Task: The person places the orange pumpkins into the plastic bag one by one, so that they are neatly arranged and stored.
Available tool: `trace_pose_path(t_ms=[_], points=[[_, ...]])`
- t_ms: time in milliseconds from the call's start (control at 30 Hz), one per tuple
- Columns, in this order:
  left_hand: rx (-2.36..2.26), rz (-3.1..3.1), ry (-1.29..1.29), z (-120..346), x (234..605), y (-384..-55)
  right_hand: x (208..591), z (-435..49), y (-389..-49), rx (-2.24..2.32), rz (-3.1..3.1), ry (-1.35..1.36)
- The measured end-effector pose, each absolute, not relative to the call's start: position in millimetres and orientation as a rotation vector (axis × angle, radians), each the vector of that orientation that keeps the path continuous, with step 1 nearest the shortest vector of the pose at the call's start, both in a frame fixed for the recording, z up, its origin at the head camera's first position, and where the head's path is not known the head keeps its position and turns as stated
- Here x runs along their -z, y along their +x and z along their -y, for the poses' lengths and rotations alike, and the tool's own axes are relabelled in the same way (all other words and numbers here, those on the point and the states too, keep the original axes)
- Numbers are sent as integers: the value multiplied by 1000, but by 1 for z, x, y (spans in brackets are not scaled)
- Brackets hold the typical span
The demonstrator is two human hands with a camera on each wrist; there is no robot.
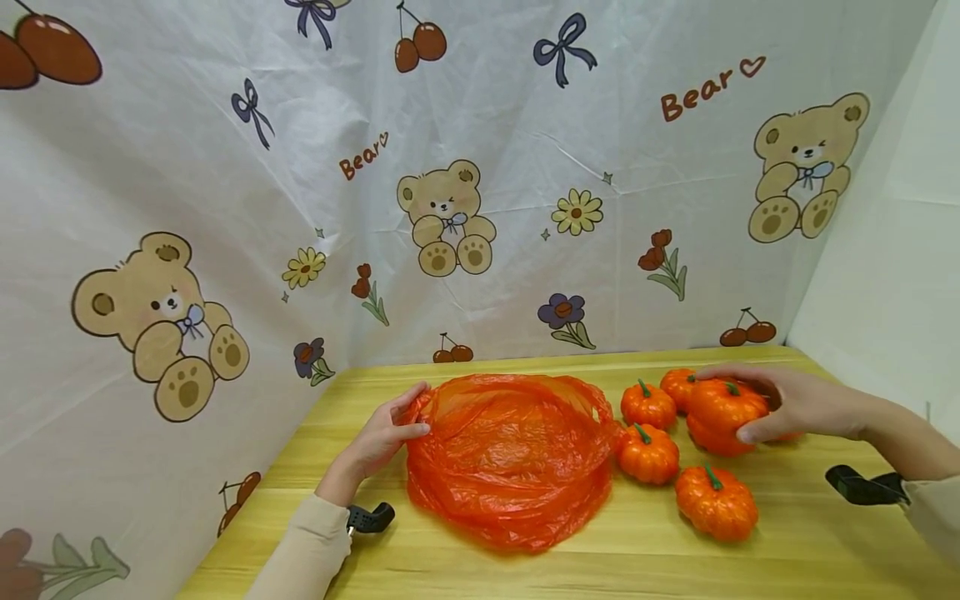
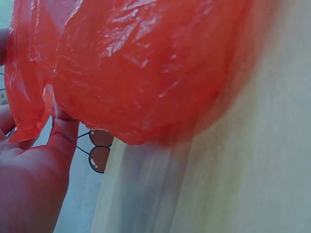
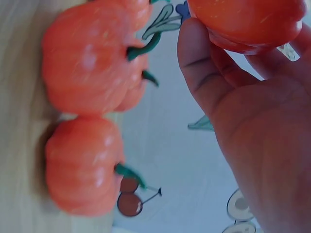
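Note:
A red plastic bag (image 1: 517,500) lies spread on the table with its mouth open upward. My left hand (image 1: 386,433) pinches its left rim between thumb and fingers; in the left wrist view the thin film (image 2: 141,73) hangs past the palm. On the right, my right hand (image 1: 806,407) grips an orange toy pumpkin (image 1: 723,421) with a green stem. The right wrist view has this held pumpkin (image 3: 252,22) raised off the table, thumb on one side and fingers on the other. Several similar pumpkins stand between the bag and this hand, one of them (image 1: 647,454) right at the bag's edge.
Nearest the front on the right is another pumpkin (image 1: 717,503). The wooden table (image 1: 600,562) ends at the back against a white cloth (image 1: 510,317) printed with bears, which also runs along the left. A plain white panel (image 1: 885,267) stands at the right.

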State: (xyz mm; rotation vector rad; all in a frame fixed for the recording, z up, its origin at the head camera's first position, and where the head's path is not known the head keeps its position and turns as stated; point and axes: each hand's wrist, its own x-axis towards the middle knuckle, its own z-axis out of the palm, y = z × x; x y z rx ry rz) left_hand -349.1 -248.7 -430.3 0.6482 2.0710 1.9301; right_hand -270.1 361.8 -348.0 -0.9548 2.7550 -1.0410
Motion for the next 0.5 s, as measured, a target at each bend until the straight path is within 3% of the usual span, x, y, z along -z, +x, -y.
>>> trace_pose_path(t_ms=[500], points=[[-1928, -2078, 645, 246, 431, -350, 328, -314, -303, 1123, -2546, -917]])
